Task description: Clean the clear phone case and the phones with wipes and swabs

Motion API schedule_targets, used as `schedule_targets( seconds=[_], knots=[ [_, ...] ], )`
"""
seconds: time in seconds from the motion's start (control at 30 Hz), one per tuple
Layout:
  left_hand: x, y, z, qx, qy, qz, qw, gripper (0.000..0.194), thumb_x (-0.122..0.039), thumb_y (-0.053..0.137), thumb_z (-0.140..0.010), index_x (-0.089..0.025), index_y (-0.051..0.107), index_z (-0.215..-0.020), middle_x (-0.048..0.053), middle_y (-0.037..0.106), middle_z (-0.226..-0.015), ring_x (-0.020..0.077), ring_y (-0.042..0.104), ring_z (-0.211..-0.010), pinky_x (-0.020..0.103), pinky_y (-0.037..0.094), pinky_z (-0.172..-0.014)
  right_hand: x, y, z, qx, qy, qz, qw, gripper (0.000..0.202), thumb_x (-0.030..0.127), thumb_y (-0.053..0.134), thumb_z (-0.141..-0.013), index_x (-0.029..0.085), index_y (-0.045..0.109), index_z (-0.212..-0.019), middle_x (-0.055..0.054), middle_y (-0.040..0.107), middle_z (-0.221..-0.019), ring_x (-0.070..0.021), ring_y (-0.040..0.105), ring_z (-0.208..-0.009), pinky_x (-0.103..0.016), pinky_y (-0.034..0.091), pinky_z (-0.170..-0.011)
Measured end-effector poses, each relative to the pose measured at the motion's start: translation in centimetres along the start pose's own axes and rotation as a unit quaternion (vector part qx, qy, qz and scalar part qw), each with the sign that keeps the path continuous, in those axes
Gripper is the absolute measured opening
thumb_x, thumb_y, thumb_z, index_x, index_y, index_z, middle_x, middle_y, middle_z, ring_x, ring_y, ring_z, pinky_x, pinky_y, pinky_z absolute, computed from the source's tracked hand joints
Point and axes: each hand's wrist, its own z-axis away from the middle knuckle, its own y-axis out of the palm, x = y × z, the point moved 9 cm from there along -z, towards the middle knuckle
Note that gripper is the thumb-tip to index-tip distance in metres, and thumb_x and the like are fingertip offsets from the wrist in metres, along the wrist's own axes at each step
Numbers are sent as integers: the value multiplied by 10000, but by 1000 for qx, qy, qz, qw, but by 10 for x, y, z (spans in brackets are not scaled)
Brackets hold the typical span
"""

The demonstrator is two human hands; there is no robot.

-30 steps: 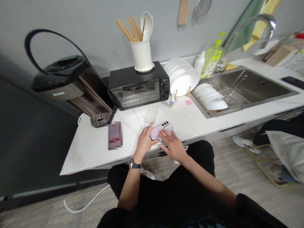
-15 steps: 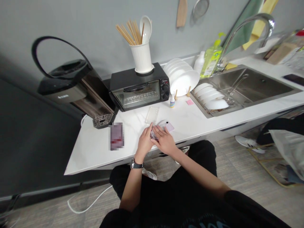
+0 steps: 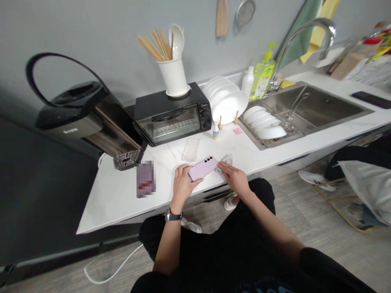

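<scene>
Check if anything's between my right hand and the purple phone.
Possibly the crumpled pale sheet under your right hand, at the camera end of the purple phone. I can't tell whether it actually separates them; nothing else visible does.

Sink corner: white counter [image 3: 116, 203] along a grey wall [image 3: 122, 38], dark panels [image 3: 39, 195] at far left of the fingers [image 3: 224, 165].
Wall: plain, matte, beyond the fingers, dimmer toward their left. Counter: runs beneath the fingers and out to both sides; faint grey veining, end edge well to their left. Stainless sink [image 3: 337, 108] recessed in the counter, right of the fingers; arched chrome faucet [image 3: 331, 34] behind it. Grey cabinet fronts [image 3: 284, 171] under the counter edge, below and right of the fingers. Floor [image 3: 293, 207]: lower than the fingers, grey-brown, streaked wood look; gold-toned metal frame [image 3: 363, 230] on it, far right. Light diffuse, shadows soft.
</scene>
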Motion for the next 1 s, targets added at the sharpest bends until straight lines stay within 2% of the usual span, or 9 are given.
schedule_targets(
  seconds=[0.2,0.4,0.53,0.7,0.8,0.9,1.0],
  knots=[
    [1,3,1,16,-15,38,999,476,-309,543,-601,-255,326,-1022,36,438,-1003,217,387,-960,375,327,-803,-21,-11,-3,-39,47,-21,998,351,190,214,-765,245,434,-1033,23,468,-1044,-116,418,-960,-234,357,-808],
    [2,4,4,30,-22,86,996,399,-291,426,-693,-293,274,-1061,-9,458,-1018,164,457,-892,294,382,-724,-19,-22,-9,-70,77,-25,994,374,206,176,-769,193,394,-1073,-7,452,-1064,-121,411,-968,-247,360,-805],
    [10,7,7,41,-50,77,995,309,-312,387,-712,-299,340,-1017,-13,519,-924,153,505,-777,282,391,-683,7,-20,-21,-66,31,-19,997,372,198,180,-768,213,390,-1074,31,401,-1110,-104,348,-1023,-261,316,-859],
    [19,14,13,58,-54,44,996,207,-312,367,-721,-278,430,-915,-15,556,-669,152,521,-621,277,395,-591,48,2,-28,-22,-39,12,999,368,197,171,-774,234,392,-1066,51,403,-1104,-94,258,-1079,-318,240,-912],
    [22,17,13,54,-27,30,998,188,-254,363,-724,-236,460,-884,11,558,-687,158,523,-634,278,396,-593,80,20,-20,15,-94,29,995,359,203,186,-778,245,378,-1078,59,394,-1111,-95,226,-1093,-342,167,-942],
    [27,21,12,54,-19,17,998,189,-154,340,-716,-184,508,-799,53,563,-702,179,525,-662,295,389,-616,110,38,-8,65,-148,35,986,369,199,198,-775,262,311,-1121,75,331,-1152,-110,220,-1097,-373,173,-934],
    [30,24,12,59,-21,17,998,194,-151,337,-718,-171,527,-753,68,565,-698,192,523,-669,307,384,-622,118,45,-2,90,-178,39,979,389,179,185,-774,261,263,-1146,88,271,-1182,-100,185,-1108,-349,166,-940]
  ],
)
